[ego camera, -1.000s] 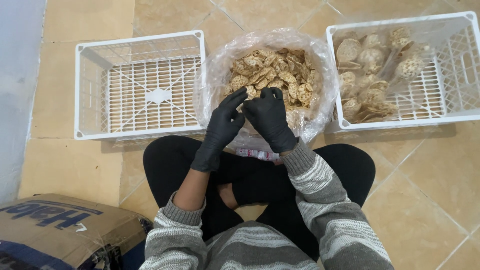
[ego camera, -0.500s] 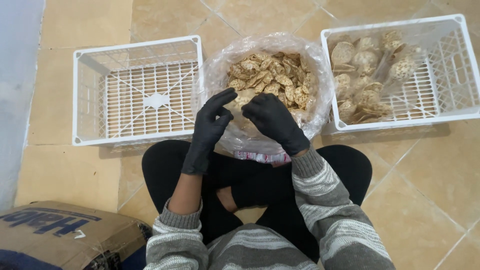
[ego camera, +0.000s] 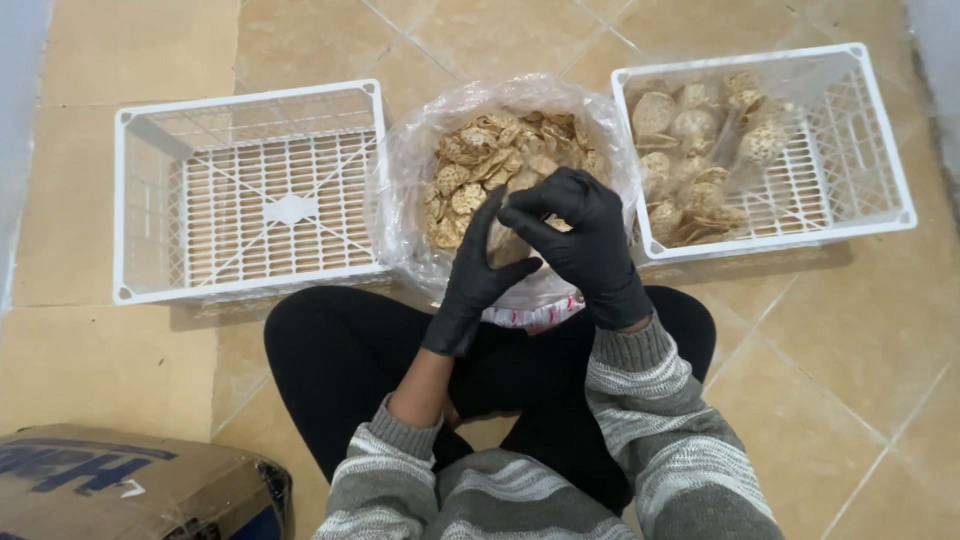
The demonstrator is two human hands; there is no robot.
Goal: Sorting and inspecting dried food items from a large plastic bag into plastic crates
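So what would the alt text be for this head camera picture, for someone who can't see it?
Two black-gloved hands, left hand and right hand, hold a stack of round crackers over a clear bag of crackers on a tiled floor. An empty white crate sits left; a white crate with bagged crackers sits right.

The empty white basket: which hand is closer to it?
Left. The left hand is over the bag of crackers, on the empty basket's side; the right hand lies farther away.

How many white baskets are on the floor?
2. One white basket lies left of the clear bag of crackers; the other white basket, holding packed crackers, lies right of it. None seems hidden.
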